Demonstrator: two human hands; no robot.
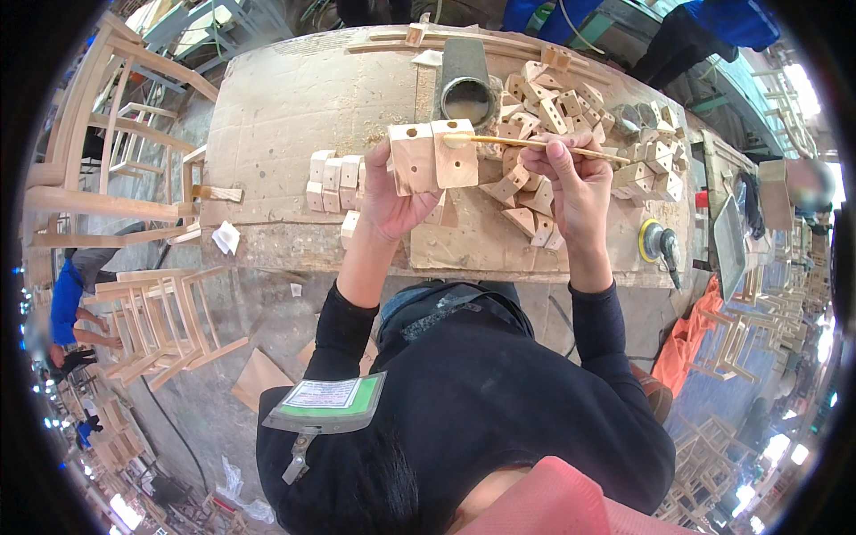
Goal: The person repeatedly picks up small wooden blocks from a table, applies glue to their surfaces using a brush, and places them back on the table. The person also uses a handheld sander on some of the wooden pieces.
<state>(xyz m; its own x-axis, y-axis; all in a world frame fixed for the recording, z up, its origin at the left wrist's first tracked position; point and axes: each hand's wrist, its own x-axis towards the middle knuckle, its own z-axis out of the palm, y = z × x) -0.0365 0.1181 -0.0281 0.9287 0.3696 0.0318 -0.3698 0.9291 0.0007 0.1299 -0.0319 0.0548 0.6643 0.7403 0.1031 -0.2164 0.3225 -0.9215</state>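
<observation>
My left hand point(390, 207) is closed around two pale wooden blocks, held upright side by side above the table. Each block, the left one point(412, 162) and the right one point(459, 171), has a hole in its front face and another in its top. Between the thumb and fingers of my right hand point(575, 183) is a thin brush point(513, 142), lying nearly level. Its pale, rounded tip meets the upper edge of the right block, close to the top hole. Just beyond the blocks lies a dark cylindrical container point(463, 67) with its round mouth facing me.
A heap of drilled wooden blocks point(553, 111) covers the table's right part. Short rows of blocks point(332, 183) stand left of my hand. A yellow-rimmed sander point(658, 242) lies near the right edge. Wooden chair frames point(169, 321) stand at left, where a person in blue point(67, 303) bends over.
</observation>
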